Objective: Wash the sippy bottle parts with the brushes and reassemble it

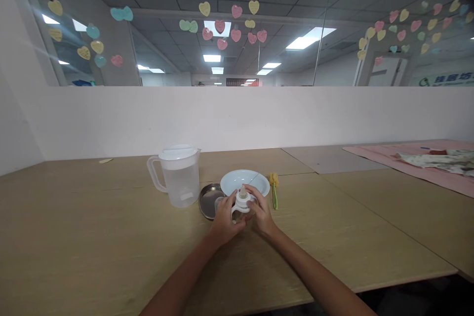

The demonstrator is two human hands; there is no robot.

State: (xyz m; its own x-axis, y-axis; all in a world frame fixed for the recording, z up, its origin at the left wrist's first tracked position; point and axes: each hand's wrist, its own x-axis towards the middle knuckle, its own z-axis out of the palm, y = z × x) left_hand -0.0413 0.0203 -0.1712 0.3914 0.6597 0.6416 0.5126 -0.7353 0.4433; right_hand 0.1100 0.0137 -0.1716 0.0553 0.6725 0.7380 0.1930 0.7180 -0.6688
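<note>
A baby bottle [242, 201] with a white collar, side handles and a clear nipple stands upright between my hands. Wrapped round its lower left side is my left hand [225, 219]. My right hand [262, 212] grips it from the right, with fingers at the white collar. Just behind the bottle sits a white bowl [241, 175], with a thin straight item across its rim. To the left lies a round metal dish [208, 201], holding a clear item partly hidden by my left hand. A yellow sponge brush [274, 188] with a green handle rests right of the bowl.
A translucent lidded pitcher [180, 177] with liquid stands left of the dish. On the far right, a pink cloth [377, 152] bears a patterned cloth [437, 160] and a pen. The wooden table [111, 237] meets a white wall [237, 116] behind.
</note>
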